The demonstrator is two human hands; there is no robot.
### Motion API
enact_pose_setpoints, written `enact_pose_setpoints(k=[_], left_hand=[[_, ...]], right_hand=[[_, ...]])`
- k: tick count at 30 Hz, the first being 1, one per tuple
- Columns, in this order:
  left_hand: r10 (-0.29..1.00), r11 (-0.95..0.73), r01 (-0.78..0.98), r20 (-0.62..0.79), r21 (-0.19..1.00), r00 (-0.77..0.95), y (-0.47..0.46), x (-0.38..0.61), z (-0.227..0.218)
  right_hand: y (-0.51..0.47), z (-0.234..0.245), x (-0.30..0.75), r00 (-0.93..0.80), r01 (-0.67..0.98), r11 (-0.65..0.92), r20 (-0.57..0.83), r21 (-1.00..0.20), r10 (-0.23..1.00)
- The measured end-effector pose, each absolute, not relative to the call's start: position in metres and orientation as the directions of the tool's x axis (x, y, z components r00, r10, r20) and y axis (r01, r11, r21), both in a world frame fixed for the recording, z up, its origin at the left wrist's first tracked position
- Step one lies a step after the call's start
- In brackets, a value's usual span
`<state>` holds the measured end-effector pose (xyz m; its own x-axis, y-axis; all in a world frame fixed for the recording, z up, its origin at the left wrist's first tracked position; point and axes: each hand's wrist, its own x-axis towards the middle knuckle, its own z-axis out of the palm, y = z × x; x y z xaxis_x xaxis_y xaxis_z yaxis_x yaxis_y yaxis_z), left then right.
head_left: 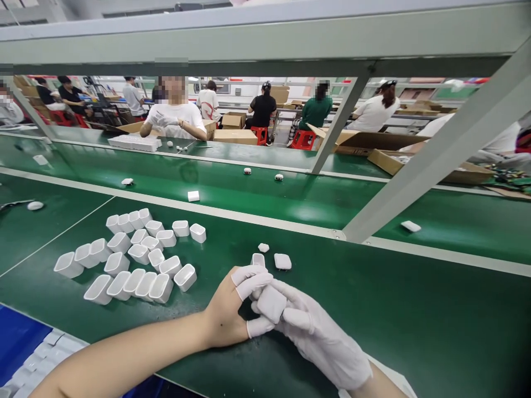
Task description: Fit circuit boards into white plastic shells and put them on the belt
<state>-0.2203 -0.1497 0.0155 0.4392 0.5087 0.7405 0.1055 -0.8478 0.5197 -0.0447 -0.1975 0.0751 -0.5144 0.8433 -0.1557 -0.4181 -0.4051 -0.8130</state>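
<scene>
A small white rounded-square case is held between both hands above the green bench. My left hand, with white finger cots on some fingers, closes on its left side. My right hand, in a white glove, grips it from the right with bent fingers. Just beyond the fingers stand an open white plastic cup, partly hidden by my left hand, and another white rounded-square piece. A small white lumpy bit lies behind them.
Several open white cups stand in loose rows on the left. A green conveyor carries a few white pieces beyond a metal rail. A slanted metal post rises at the right. A co-worker sits opposite; cardboard boxes stand behind.
</scene>
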Motion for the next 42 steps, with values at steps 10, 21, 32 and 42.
enact_pose_setpoints(k=[10, 21, 32, 42], left_hand=[[0.622, -0.692, -0.022, 0.612, 0.721, 0.489, -0.152, -0.223, 0.014], [0.666, -0.653, 0.017, 0.564, 0.757, 0.488, -0.152, -0.222, 0.013], [0.569, -0.749, -0.049, 0.679, 0.661, 0.464, -0.152, -0.22, 0.013], [0.612, -0.655, -0.088, 0.596, 0.75, 0.521, -0.148, -0.222, 0.009]], right_hand=[[-0.196, 0.057, -0.041, -0.597, -0.501, -0.492, -0.127, -0.712, 0.792], [-0.203, 0.048, -0.051, -0.497, -0.534, -0.427, -0.137, -0.73, 0.857], [-0.201, 0.053, -0.043, -0.432, 0.024, 0.034, 0.021, -0.999, 0.902], [-0.206, 0.035, -0.047, -0.421, -0.461, -0.357, -0.154, -0.812, 0.894]])
